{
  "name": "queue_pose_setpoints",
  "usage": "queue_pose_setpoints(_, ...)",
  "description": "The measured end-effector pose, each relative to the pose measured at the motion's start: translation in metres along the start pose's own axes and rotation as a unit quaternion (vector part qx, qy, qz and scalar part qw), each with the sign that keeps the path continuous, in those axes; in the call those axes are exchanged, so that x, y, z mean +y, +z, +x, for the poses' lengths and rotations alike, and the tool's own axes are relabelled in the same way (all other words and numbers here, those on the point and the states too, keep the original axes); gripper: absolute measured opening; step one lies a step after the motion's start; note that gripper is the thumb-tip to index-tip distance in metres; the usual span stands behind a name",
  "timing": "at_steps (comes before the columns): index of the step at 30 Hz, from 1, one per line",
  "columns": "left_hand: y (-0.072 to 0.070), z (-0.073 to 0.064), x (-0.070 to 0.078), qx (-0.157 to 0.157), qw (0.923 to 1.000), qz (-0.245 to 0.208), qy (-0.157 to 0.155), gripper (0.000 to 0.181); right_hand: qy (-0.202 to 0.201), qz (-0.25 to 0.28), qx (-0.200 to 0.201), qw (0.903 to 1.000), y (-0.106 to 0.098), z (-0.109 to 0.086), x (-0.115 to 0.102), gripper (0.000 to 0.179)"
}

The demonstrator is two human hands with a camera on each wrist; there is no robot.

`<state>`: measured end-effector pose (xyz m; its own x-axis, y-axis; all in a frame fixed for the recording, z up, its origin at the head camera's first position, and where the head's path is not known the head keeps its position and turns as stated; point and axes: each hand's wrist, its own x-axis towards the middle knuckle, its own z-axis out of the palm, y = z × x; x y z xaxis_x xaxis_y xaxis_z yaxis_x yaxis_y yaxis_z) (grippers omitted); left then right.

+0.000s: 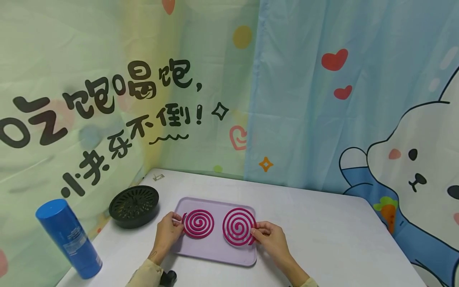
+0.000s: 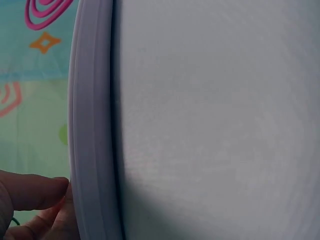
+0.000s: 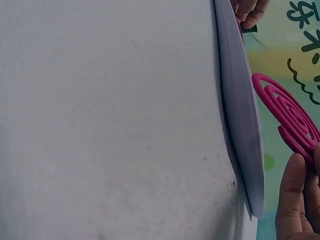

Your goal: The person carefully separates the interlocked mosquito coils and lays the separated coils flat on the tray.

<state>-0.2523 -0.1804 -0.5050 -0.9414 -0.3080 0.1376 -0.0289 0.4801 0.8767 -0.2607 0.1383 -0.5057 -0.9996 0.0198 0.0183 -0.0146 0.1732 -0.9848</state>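
Observation:
Two magenta mosquito coils are over a pale purple tray point(image 1: 218, 253) on the white table. My left hand point(image 1: 167, 231) pinches the outer edge of the left mosquito coil point(image 1: 198, 224), which is low over the tray's left half. My right hand point(image 1: 272, 239) holds the right mosquito coil point(image 1: 238, 228) by its outer edge, between thumb and fingers. In the right wrist view that coil point(image 3: 287, 112) is tilted and stands above the tray rim point(image 3: 242, 125). The left wrist view shows my left thumb point(image 2: 40, 192) beside the tray rim; the left coil is hidden there.
A round black slotted holder point(image 1: 134, 205) stands left of the tray. Nearer on the left is a blue spray can point(image 1: 69, 239). A small metal piece point(image 1: 158, 177) lies at the back edge. A black object point(image 1: 168, 278) is by my left sleeve. Printed curtains point(image 1: 297, 99) hang behind the table.

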Motion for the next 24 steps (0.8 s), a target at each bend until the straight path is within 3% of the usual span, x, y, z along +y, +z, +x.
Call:
queue_pose_setpoints(7, -0.003, -0.001, 0.000, 0.004, 0.9997, 0.026, 0.001, 0.017, 0.008, -0.002, 0.002, 1.0000, 0.002, 0.000, 0.000, 0.014)
queue_pose_setpoints(13, 0.001, -0.003, 0.010, 0.002, 0.9990, 0.037, 0.026, 0.020, 0.006, -0.024, -0.004, 0.9997, 0.005, 0.000, 0.001, 0.018)
queue_pose_setpoints(20, 0.015, -0.011, 0.026, -0.044, 0.9977, -0.007, 0.051, 0.021, 0.011, -0.034, 0.002, 0.9993, 0.008, -0.003, -0.003, 0.018)
queue_pose_setpoints(24, 0.024, -0.016, 0.034, -0.082, 0.9928, -0.007, 0.087, 0.018, 0.008, -0.035, 0.003, 0.9994, 0.010, -0.009, -0.015, 0.016)
